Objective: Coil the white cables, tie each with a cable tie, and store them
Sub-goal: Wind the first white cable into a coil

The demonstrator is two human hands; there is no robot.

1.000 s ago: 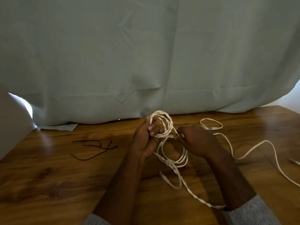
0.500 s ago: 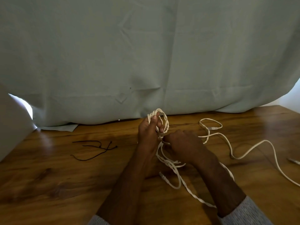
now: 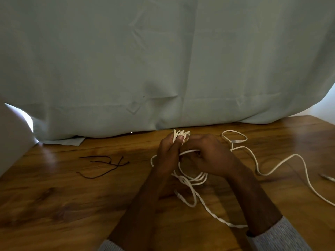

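Observation:
A half-wound coil of white cable (image 3: 192, 178) hangs between my hands over the wooden table (image 3: 54, 205). My left hand (image 3: 169, 154) grips the top of the loops, which stick out above its fingers. My right hand (image 3: 212, 156) is pressed close against it, fingers curled round a strand of the same cable. One plug end lies below the coil; the loose tail of the cable (image 3: 282, 163) runs off to the right. Thin black cable ties (image 3: 107, 164) lie on the table to the left.
A pale green cloth (image 3: 163, 60) hangs behind the table and covers its far edge. A white surface (image 3: 12, 134) stands at the left edge. Another cable plug (image 3: 327, 177) lies at the far right.
My right hand has moved left, up against my left hand, carrying another turn of cable onto the coil. The loops in my left hand have bunched tighter.

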